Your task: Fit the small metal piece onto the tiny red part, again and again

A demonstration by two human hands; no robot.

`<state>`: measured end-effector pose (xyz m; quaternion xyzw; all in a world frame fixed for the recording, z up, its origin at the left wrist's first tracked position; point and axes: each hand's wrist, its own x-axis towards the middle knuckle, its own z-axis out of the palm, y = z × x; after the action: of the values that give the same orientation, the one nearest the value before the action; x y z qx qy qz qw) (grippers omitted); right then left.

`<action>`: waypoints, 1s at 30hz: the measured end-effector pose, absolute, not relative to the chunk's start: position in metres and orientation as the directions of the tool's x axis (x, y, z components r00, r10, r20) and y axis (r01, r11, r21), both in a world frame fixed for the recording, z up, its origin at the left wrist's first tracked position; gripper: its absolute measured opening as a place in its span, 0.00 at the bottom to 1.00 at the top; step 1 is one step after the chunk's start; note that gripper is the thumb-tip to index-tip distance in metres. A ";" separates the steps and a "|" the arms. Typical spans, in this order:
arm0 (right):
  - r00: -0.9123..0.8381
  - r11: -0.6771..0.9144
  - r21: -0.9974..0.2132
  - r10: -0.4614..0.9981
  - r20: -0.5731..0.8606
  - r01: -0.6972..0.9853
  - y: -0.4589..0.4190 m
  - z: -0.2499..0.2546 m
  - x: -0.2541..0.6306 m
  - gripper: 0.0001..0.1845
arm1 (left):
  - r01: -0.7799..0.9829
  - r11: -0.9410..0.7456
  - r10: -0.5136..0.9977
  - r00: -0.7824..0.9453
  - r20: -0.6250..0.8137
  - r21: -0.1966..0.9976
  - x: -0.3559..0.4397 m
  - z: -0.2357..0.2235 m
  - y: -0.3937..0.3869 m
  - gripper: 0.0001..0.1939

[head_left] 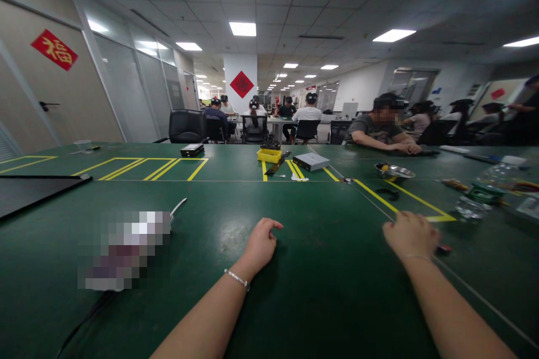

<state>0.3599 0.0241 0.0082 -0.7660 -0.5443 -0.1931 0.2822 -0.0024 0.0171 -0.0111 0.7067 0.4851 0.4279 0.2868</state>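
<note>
My left hand [261, 242], with a silver bracelet on its wrist, is just over the green table [320, 291]. Its index finger points right and nothing shows in its grasp. Farther right, my right hand [412, 237] is blurred, with the fingers bent downward and their tips hidden. A small red and dark thing [444, 249] shows by its outer edge; whether the fingers touch it I cannot tell. At left lies a pixelated, phone-like object [130, 249] with a dark cable [88, 314] leading from it.
Yellow tape marks the table. Toward the back are a yellow tray [269, 155], a grey box [310, 161], a black box [192, 150] and a metal bowl [398, 171]. A plastic bottle [484, 190] stands at right. A person [379, 126] sits across the table.
</note>
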 end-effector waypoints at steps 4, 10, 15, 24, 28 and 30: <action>-0.110 0.171 -0.094 0.882 0.459 0.981 0.029 0.019 0.267 0.21 | 0.503 -0.330 0.943 0.146 0.298 0.799 -0.002 -0.007 0.017 0.19; -0.494 0.515 -0.197 0.857 0.146 0.834 0.002 0.004 0.171 0.27 | 0.479 -0.357 0.933 0.231 0.278 0.802 -0.002 -0.003 0.011 0.18; -0.453 0.472 -0.205 0.881 0.134 0.857 0.007 0.010 0.180 0.25 | 0.459 -0.348 0.925 0.312 0.218 0.818 -0.002 -0.007 0.009 0.21; 0.608 -0.591 -0.152 0.739 0.290 0.792 0.009 0.039 0.360 0.27 | 0.442 -0.315 0.937 0.284 0.202 0.840 -0.004 -0.007 0.012 0.18; 0.863 -0.826 -0.263 0.503 0.054 0.498 -0.001 0.025 0.417 0.34 | 0.444 -0.320 0.934 0.294 0.202 0.837 -0.004 -0.007 0.011 0.18; 0.882 -0.855 -0.271 0.469 -0.045 0.441 -0.001 0.017 0.428 0.35 | 0.451 -0.322 0.934 0.297 0.200 0.833 -0.004 -0.007 0.011 0.18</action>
<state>0.4279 -0.0013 0.0173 -0.9616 -0.2368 0.0549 0.1276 -0.0039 0.0110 -0.0071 0.7305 0.4738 0.3567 0.3386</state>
